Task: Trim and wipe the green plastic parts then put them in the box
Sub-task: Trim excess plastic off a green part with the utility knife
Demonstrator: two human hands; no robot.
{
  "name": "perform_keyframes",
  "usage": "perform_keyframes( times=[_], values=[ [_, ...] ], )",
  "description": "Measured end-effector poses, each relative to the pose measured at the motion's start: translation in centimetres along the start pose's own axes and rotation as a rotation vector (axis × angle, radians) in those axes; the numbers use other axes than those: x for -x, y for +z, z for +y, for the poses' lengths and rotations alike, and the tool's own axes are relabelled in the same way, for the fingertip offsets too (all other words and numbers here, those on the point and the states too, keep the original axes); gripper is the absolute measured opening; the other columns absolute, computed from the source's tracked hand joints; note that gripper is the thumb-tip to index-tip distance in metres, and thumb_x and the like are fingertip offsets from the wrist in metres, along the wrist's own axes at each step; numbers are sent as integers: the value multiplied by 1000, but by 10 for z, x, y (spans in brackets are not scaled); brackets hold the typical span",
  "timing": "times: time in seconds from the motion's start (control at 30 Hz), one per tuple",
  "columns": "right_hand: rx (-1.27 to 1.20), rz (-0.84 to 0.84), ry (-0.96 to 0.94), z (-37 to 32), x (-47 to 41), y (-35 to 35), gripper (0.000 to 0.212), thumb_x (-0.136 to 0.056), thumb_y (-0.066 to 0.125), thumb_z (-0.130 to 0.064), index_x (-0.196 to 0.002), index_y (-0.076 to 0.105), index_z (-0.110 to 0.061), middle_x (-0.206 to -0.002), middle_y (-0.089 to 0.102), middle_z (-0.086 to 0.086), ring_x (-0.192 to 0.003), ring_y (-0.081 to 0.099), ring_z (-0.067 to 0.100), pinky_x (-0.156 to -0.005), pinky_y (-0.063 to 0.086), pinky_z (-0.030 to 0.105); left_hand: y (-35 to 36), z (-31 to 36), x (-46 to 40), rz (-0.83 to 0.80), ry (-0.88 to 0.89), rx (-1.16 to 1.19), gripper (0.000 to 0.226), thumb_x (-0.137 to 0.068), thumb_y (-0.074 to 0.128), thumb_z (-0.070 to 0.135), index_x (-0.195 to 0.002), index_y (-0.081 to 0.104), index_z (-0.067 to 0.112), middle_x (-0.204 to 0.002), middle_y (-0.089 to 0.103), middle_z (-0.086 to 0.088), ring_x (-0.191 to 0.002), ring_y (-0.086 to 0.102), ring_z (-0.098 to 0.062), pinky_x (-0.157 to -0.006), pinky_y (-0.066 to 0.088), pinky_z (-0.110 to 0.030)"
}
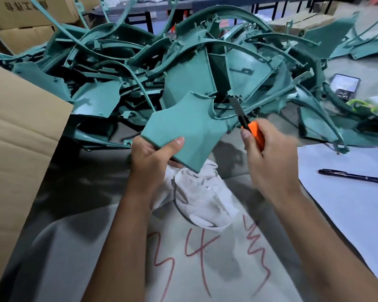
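A slim black pen [354, 176] is lying on a white sheet of paper [345, 192] at the right edge of the grey table [92, 171]. Nearer the middle, red handwritten marks [205, 258] are showing on a pale sheet [118, 258] spread over the table. Farther right, a dark rectangular device with a pale screen [346, 85] is sitting on the tabletop, and just in front of it a bright lime-green object [361, 105] is lying, too blurred to identify. Brown printed cardboard cartons [22, 20] are standing stacked at the upper left.
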State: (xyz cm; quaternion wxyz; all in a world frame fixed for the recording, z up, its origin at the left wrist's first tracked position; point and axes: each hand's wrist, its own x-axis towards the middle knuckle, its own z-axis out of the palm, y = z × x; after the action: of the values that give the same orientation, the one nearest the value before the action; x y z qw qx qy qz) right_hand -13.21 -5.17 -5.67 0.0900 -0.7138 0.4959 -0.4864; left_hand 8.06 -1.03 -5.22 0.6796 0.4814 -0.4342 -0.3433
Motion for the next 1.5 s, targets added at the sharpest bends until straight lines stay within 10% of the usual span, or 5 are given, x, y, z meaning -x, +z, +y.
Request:
perform_keyframes(
  times=[1.03,1.23,1.5],
  values=[
    [220,-22,252,23,-6,-8,24,-104,59,-31,-82,55,-22,-70,58,6,-67,53,32,-63,34,35,-4,-6,1,-26,277,-358,11,-85,74,15,-90,73,25,-84,76,6,-79,73,-12,-72,59,-30],
    [103,-34,54,4,1,1,21,-103,61,-26,-84,60,-18,-63,50,-10,-56,48,9,-52,28,22,-3,-10,0,53,201,-194,14,-84,76,12,-87,76,25,-83,78,10,-79,73,-9,-70,60,-29],
    [237,260,267,33,-14,-26,14,-102,57,-28,-90,56,-22,-68,49,-1,-67,44,31,-63,26,34,-32,-4,-8,197,138,-108,17,-78,77,13,-89,81,26,-93,80,8,-89,77,-17,-76,64,-42]
  ],
)
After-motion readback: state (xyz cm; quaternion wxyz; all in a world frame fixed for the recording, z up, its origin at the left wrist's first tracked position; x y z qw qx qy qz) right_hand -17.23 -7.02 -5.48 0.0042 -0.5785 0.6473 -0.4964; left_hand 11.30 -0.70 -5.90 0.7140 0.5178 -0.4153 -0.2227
